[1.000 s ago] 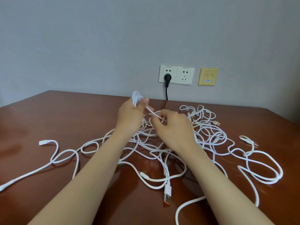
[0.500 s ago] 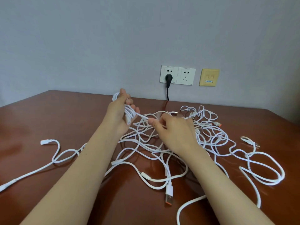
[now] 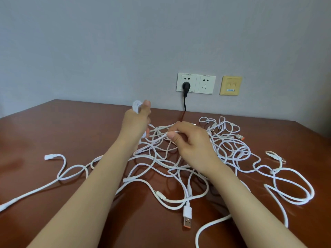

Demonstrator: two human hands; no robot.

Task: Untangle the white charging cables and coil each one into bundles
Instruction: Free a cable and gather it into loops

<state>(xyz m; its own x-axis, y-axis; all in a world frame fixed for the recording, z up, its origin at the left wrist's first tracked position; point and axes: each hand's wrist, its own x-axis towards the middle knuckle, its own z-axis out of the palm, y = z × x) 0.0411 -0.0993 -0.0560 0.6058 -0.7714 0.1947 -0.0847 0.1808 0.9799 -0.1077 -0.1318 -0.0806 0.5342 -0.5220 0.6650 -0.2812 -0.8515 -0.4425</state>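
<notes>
Sprawling across the brown table (image 3: pixel 71 131), tangled white cables (image 3: pixel 161 167) are seen; a small coil (image 3: pixel 137 106) is gripped by the left hand (image 3: pixel 136 122), one strand (image 3: pixel 176 131) pinched by the right hand (image 3: pixel 193 142).

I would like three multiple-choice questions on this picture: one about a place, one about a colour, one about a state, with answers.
1. Where is the black plug inserted?
A) left white socket
B) right white socket
C) yellow wall plate

2. What colour is the tip of the nearest USB plug?
A) blue
B) orange
C) green

3. What is the left hand doing?
A) lying flat on the table
B) gripping a small coil of white cable
C) pulling the black plug

1 A: it sits in the left plate.
2 B: its insert shows orange.
3 B: white loops stick out beside the thumb.
</notes>
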